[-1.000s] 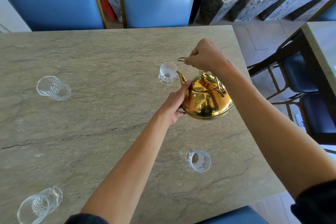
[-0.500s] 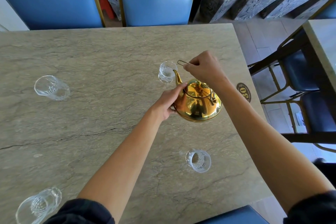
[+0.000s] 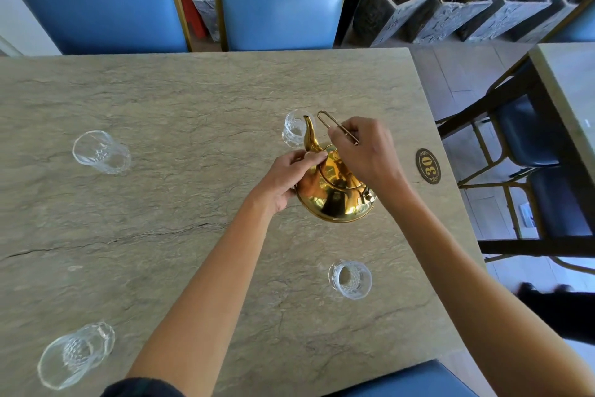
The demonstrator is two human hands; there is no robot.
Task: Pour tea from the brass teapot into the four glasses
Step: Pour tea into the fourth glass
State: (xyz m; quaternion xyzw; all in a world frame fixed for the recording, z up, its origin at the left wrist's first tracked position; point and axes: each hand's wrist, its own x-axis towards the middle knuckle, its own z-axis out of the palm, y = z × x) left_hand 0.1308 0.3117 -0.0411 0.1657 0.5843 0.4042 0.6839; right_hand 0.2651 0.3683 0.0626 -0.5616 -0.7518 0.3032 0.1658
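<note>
I have my right hand clenched around the wire handle of the brass teapot, lifting from above so the body hangs below my knuckles and tips forward. My left hand presses against the pot's near-left side, fingers laid over the lid's edge at the root of the spout; I judge that is to keep the lid seated and steady the tilt while the pot leans. The pot is clear of the table, just below and between both hands.

Just beyond my left fingertips the spout rises and its tip sits over the rim of the far glass, which is why the pot is angled that way. I cannot tell whether tea is running yet, nor how full that glass is.

Nearer to me, below my right wrist, stands a second glass, looking empty. Well off to the left of my left hand is a third glass, and far down by my left elbow a fourth glass. Right of my right hand, near the table edge, lies an oval number plaque.
</note>
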